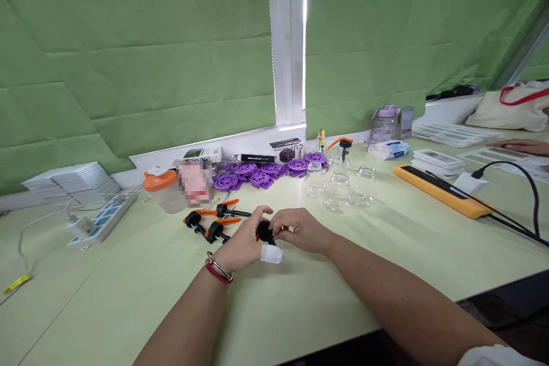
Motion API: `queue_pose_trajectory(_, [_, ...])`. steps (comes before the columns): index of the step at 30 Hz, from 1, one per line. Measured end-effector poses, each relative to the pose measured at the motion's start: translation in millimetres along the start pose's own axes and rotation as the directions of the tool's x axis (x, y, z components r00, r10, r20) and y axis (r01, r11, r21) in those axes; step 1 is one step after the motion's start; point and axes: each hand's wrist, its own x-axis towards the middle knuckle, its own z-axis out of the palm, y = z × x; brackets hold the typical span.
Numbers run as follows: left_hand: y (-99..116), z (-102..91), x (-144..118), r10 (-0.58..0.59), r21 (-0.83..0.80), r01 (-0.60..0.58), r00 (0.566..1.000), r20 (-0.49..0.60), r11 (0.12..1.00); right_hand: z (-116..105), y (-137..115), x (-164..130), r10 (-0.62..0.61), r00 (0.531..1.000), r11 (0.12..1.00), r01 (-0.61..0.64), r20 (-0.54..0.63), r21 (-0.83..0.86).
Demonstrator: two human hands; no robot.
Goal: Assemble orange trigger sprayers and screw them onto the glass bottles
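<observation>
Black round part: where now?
Head view, below centre: the black round part is between the left hand and the right hand, right of the orange-and-black pieces.

On my left I see a white power strip; on my right, a red-handled cloth bag.

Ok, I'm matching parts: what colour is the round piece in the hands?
The round piece is black, best seen in the head view.

Black part; orange levers; purple discs; green blinds.
</observation>
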Motion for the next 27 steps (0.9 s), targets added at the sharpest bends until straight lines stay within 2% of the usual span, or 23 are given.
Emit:
queue_pose_trajectory(4, [-1,-0.1,0,-0.002,0.003,0.002,1.0,-0.004,1.0,1,0,0,0.02,1.0,1.0,-0.019,-0.023,0.012])
queue_pose_trajectory(11, [-2,0.6,1,0.029,0.024,-0.029,0.999,-0.02,0.999,1,-1,-1,0.161,0.985,0.986,-0.158,-0.056,0.051])
queue_pose_trajectory(17, [-2,2.2,1,0.048,0.054,-0.046,0.998,-0.04,0.997,3,1,-2,0.159,0.985,0.983,-0.151,-0.065,0.104])
queue_pose_trajectory(21, [-8,2.8,3,0.062,0.109,-0.048,0.99,-0.127,0.993,3,5,-1,0.2,0.978,0.974,-0.191,-0.066,0.119])
queue_pose_trajectory(24, [-12,2.7,4,0.068,0.19,-0.021,0.968,-0.242,0.982,4,8,0,0.313,0.947,0.939,-0.298,-0.071,0.17])
queue_pose_trajectory(27, [-14,4.6,4,0.114,0.299,-0.004,0.93,-0.351,0.954,9,8,0,0.441,0.894,0.827,-0.439,0.08,0.352])
